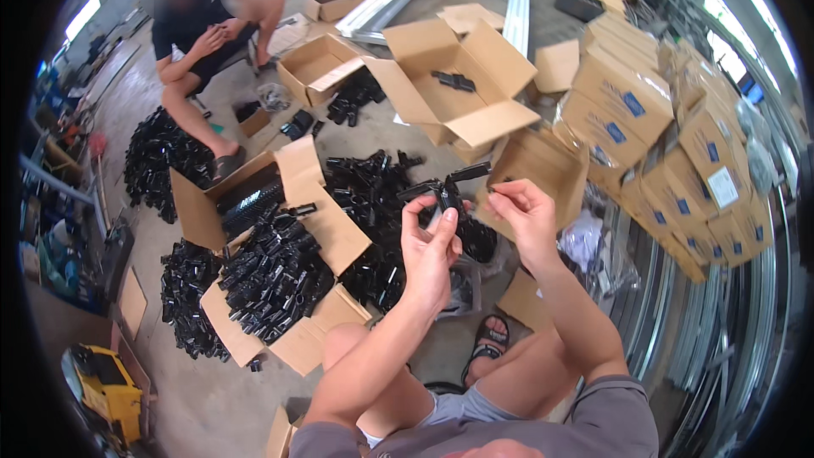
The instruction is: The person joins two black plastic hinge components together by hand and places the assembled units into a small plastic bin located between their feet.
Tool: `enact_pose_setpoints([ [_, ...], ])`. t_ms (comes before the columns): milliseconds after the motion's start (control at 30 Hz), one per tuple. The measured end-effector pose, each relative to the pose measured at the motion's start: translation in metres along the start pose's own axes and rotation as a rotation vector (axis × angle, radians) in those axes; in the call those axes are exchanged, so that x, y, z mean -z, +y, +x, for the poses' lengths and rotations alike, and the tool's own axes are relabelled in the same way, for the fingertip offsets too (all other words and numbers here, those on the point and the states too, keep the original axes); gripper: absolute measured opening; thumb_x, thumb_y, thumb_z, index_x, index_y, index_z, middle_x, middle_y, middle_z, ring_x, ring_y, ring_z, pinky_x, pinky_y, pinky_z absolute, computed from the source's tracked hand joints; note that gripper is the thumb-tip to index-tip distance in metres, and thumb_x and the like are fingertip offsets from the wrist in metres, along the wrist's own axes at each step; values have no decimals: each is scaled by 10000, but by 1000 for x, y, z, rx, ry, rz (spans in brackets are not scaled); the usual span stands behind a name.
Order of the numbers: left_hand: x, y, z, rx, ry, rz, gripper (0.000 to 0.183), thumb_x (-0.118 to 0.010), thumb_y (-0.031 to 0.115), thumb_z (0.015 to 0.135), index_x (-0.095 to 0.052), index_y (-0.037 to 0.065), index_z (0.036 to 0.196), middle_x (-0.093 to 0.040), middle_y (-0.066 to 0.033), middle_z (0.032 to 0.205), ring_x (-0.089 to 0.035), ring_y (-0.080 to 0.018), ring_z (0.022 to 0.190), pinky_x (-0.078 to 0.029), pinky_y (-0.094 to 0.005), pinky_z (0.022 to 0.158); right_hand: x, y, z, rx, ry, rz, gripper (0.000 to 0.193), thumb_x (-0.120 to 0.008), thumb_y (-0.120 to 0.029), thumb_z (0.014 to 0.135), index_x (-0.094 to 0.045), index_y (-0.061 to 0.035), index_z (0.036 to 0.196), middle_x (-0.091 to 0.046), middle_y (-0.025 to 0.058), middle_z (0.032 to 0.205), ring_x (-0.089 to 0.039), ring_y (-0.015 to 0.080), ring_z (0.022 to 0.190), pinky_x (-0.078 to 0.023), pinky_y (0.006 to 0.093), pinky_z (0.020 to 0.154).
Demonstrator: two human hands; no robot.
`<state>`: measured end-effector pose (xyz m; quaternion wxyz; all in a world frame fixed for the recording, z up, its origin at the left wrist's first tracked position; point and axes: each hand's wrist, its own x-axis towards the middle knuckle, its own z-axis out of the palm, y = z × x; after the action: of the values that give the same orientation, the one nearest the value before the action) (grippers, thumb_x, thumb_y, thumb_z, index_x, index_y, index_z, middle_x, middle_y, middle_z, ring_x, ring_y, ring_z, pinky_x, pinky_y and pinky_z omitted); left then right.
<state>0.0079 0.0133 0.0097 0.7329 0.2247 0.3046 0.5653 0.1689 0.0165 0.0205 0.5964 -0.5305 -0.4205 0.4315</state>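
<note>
Raised in front of me, my left hand point(431, 248) is closed around a black branched bracket point(449, 191), its arms pointing out to both sides above the fingers. Just to the right, my right hand point(527, 214) holds thumb and fingers pinched together, apart from the bracket; whatever is in the pinch is too small to name. Behind and below my left hand lies a heap of similar black parts point(365, 178). An open carton point(339, 233) at the left overflows with more black parts point(275, 276).
An open carton point(415, 102) with a black part inside stands ahead. Another open carton point(555, 174) is behind my right hand. Taped cartons point(619, 97) are stacked at the right, beside long metal profiles point(661, 322). A person point(191, 42) sits at the far left near another black heap point(161, 161).
</note>
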Motion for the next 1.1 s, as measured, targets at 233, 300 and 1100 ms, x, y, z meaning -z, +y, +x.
enact_pose_setpoints([
  [233, -7, -19, -11, -106, -49, 123, 381, -670, 83, 958, -406, 112, 1230, -674, -68, 967, -505, -56, 575, -412, -196, 504, -5, 11, -13, 27, -55, 218, 118, -741, 58, 845, -700, 21, 950, -732, 98, 958, -683, 114, 866, -557, 254, 790],
  [300, -7, -20, -9, -105, -59, 120, 390, -672, 84, 957, -401, 113, 1236, -680, -82, 983, -507, -59, 574, -418, -197, 508, -5, 11, -15, 27, -37, 228, 108, -739, 53, 849, -699, 22, 945, -734, 97, 968, -682, 117, 868, -555, 256, 802],
  [1100, -8, -32, -14, -130, -68, 190, 380, -654, 82, 967, -409, 130, 1253, -659, -64, 964, -519, -66, 604, -418, -200, 525, -15, 28, -32, 207, 149, 149, 171, -723, 35, 865, -732, 26, 1036, -732, 96, 996, -677, 115, 886, -529, 243, 793],
])
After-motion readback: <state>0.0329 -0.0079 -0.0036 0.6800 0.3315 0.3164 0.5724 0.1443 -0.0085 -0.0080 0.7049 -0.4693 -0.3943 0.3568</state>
